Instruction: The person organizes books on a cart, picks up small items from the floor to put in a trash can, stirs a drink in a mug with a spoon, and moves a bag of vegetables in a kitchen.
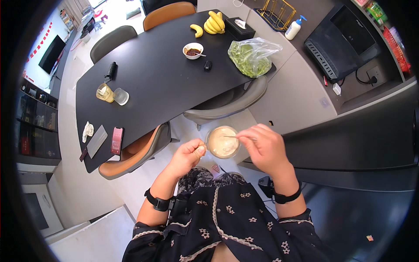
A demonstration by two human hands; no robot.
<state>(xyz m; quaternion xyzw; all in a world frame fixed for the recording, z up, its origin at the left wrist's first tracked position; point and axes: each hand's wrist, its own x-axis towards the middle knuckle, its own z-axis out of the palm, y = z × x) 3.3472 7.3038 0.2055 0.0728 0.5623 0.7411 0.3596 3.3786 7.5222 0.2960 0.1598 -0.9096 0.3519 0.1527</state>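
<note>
My left hand (pixel 190 153) grips the handle of a clear glass mug (pixel 209 151), held in the air before my body. A creamy beige drink (pixel 222 144) with paler foam or lumps fills much of it. Over the mug's right side, my right hand (pixel 263 145) pinches a thin metal utensil (pixel 229 136), likely a spoon. Its lower end reaches into the drink, so its tip is hidden.
A dark dining table (pixel 157 75) stands ahead with chairs around it. On it are bananas (pixel 214 23), a white bowl (pixel 193 46) of dark sauce, a plastic bag of green vegetables (pixel 250 59), two cups and a phone (pixel 117 140). A dark cabinet (pixel 353 140) is at right.
</note>
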